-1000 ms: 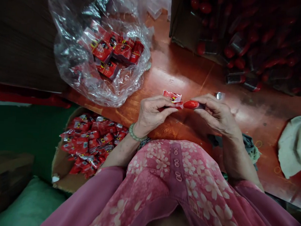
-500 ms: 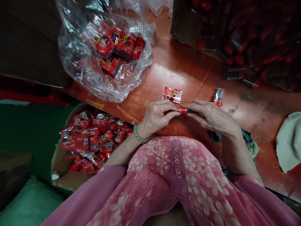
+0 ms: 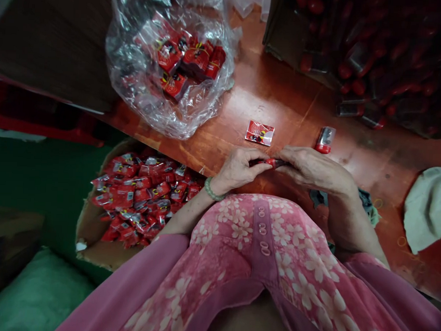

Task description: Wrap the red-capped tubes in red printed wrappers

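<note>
My left hand (image 3: 242, 167) and my right hand (image 3: 307, 168) meet over the table edge in front of my body. Between them they pinch a small red packet (image 3: 271, 162) with dark parts; the fingers cover most of it. Just beyond my left hand a flat red printed packet (image 3: 259, 133) lies on the table. A small clear container with a red cap (image 3: 325, 140) lies past my right hand, not touched by it.
An open plastic bag (image 3: 164, 115) holds bundled red packets. Below the table's left edge, a cardboard box (image 3: 94, 257) is filled with red packets. At upper right stands a dark box (image 3: 282, 47) of red-capped containers. Pale cloth (image 3: 427, 206) lies at right.
The whole view has shifted slightly, so the table things appear a little further right. Both hands keep hold of the red packet, which is turned slightly.
</note>
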A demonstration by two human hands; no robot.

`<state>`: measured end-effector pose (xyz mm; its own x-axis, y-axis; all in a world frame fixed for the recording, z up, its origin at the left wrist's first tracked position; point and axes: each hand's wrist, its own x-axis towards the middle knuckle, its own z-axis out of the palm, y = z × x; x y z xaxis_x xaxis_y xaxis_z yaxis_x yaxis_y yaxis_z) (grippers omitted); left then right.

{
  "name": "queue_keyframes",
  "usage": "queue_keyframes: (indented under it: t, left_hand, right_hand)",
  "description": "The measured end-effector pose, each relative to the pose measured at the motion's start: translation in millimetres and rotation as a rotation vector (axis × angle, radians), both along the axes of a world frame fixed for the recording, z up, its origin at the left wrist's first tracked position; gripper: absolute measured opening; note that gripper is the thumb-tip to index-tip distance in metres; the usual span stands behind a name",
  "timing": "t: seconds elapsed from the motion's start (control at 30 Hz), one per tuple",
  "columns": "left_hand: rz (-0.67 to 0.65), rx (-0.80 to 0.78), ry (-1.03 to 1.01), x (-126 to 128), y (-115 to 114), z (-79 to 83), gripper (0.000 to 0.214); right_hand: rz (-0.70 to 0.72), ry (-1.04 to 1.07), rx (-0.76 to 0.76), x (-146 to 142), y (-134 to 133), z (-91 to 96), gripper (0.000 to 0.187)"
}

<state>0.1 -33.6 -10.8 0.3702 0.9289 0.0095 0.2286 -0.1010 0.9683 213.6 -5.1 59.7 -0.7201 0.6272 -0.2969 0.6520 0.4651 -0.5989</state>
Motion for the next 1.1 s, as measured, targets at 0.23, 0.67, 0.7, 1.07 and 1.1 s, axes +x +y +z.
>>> queue_keyframes:
  t: [0.23, 0.67, 0.7, 1.07, 1.1]
  left_hand:
    - [-0.042, 0.019, 0.025, 1, 1, 3.2, 0.025]
    - [0.271, -0.085, -0.125, -4, -3, 2.0, 0.074]
    - [0.289, -0.131, -0.212, -5, -4, 0.6, 0.078]
    - [0.283, -0.630, -0.601, 16, -13, 0.5, 0.050]
    - [0.292, -0.640, -0.617, 16, -12, 1.0, 0.051]
  right_hand:
    - [0.070, 0.023, -0.069, 1, 10, 1.8, 0.027]
    - [-0.453, 0.587, -0.377, 7, -22, -33.1, 0.043]
    - [-0.496, 0.630, -0.408, 5, -24, -34.6, 0.042]
    - [-0.689, 0.825, -0.486, -23, -33, -53.3, 0.047]
    - [-0.688, 0.811, -0.473, -23, -33, -53.3, 0.048]
